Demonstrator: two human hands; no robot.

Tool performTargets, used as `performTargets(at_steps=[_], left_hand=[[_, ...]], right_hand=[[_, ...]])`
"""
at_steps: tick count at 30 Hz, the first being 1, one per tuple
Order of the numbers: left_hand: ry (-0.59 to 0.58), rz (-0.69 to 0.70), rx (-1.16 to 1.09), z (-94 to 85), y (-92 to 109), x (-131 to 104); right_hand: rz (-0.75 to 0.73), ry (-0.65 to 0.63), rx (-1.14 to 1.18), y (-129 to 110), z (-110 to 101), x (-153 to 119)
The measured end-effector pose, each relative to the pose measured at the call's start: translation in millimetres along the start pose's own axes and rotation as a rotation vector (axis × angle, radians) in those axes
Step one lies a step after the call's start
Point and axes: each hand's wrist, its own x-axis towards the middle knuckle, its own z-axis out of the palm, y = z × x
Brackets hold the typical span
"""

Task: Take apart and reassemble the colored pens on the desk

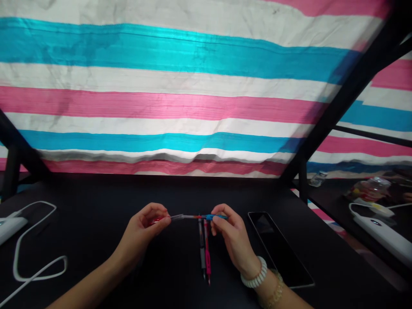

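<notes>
My left hand [149,223] pinches a clear pen barrel [177,217] with a red part showing between the fingers. From the right, my right hand [227,223] grips a blue pen piece [210,217]. A thin refill [191,216] with an orange-red section spans the gap between the two pieces; its left end meets the clear barrel. Below the held parts, a grey and black pen [202,249] and a pink pen [207,257] lie side by side on the black table [167,279].
A dark tablet [280,249] lies right of my right hand. A white cable [19,244] and a white device [11,227] are at the left. Another table at the right holds a white power strip [383,234] and a jar [376,186]. Black frame bars [334,103] rise before striped cloth [180,103].
</notes>
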Motion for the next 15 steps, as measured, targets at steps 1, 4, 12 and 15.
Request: performTargets(at_steps=[1, 4, 12, 15], left_hand=[[-0.004, 0.013, 0.018, 0.2, 1.1, -0.6], [-0.021, 0.041, 0.069, 1.6, 4.2, -3.0], [-0.07, 0.065, 0.103, 5.3, 4.6, -7.7], [-0.062, 0.049, 0.083, 6.1, 5.0, -7.9]], right_hand=[[-0.021, -0.004, -0.04, -1.4, 0.4, -0.6], [-0.077, -0.028, -0.169, -7.1, 3.3, -3.3], [-0.114, -0.128, -0.298, -9.1, 10.5, -7.6], [-0.136, -0.125, -0.356, -8.0, 10.7, -7.5]])
